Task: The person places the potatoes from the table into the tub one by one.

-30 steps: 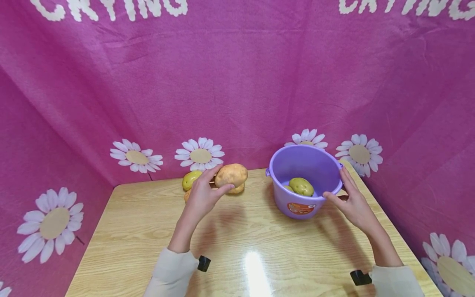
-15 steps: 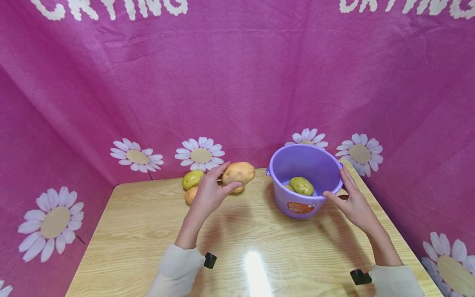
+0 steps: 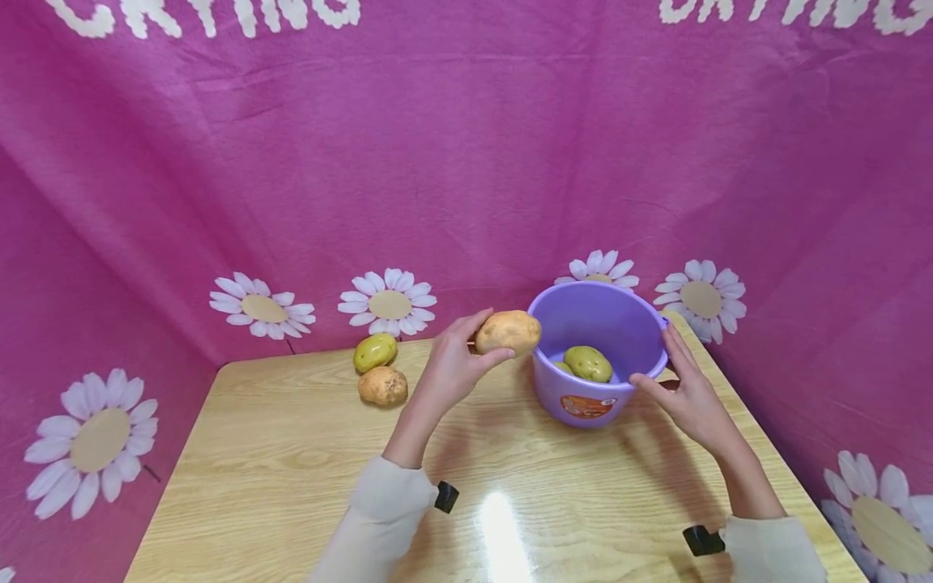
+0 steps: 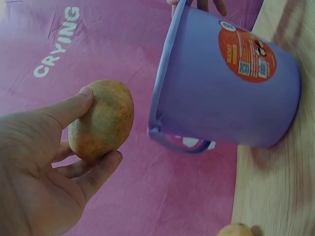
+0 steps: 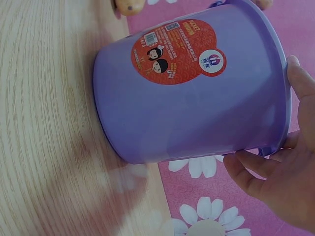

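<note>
My left hand (image 3: 457, 360) holds a light-brown potato (image 3: 510, 333) between thumb and fingers, raised above the table beside the left rim of a purple bucket (image 3: 583, 397). In the left wrist view, the potato (image 4: 106, 120) is gripped by its sides, apart from the bucket (image 4: 206, 83). My right hand (image 3: 688, 397) grips the bucket's right rim, thumb at the front and fingers along the side. Inside the bucket lies a green-skinned potato (image 3: 587, 364), with part of another (image 3: 563, 368) showing beside it. The bucket (image 5: 192, 98) stands upright on the table.
At the table's back left lie a green potato (image 3: 375, 354) and a brown potato (image 3: 383, 386) close together. A pink cloth with daisies (image 3: 389, 304) hangs behind and at both sides of the wooden table (image 3: 291, 470).
My left hand has carried the brown potato rightward to the bucket's left rim, uncovering the brown potato at the back left. My right hand stays on the bucket.
</note>
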A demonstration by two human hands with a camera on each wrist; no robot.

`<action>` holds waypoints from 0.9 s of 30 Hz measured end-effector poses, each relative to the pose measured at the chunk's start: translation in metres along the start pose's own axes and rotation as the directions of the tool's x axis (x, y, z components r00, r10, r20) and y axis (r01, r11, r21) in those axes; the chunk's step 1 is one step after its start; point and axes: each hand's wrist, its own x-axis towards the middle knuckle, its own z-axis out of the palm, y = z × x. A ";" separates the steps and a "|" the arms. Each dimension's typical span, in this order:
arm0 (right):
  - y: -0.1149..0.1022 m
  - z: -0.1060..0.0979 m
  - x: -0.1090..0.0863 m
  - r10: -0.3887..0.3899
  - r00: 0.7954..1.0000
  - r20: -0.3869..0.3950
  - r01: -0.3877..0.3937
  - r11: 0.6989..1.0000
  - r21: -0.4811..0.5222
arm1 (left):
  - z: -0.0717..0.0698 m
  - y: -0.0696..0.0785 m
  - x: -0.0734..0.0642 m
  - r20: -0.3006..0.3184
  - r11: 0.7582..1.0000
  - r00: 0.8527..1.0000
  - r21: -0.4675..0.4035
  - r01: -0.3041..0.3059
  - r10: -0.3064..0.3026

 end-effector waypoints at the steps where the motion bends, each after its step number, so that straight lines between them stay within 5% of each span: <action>1: 0.003 0.000 0.001 0.000 1.000 -0.001 0.000 1.000 0.004 | 0.003 0.001 0.002 0.002 1.000 1.000 0.011 -0.009 0.009; 7: 0.025 0.004 0.003 -0.001 1.000 -0.017 0.001 1.000 0.008 | 0.020 0.012 0.015 0.017 0.997 0.998 0.052 -0.060 0.059; 14: 0.015 0.002 0.002 -0.006 1.000 -0.016 0.006 1.000 0.024 | 0.038 0.020 0.027 0.057 0.997 0.998 0.073 -0.037 0.033; 21: 0.031 0.005 0.003 -0.014 0.999 -0.035 0.014 1.000 0.007 | 0.057 0.023 0.033 0.111 0.993 0.994 0.117 -0.012 -0.001; 27: 0.028 0.005 0.002 -0.008 0.999 -0.031 0.008 1.000 0.001 | 0.066 0.023 0.035 0.100 0.992 0.995 0.127 0.009 -0.022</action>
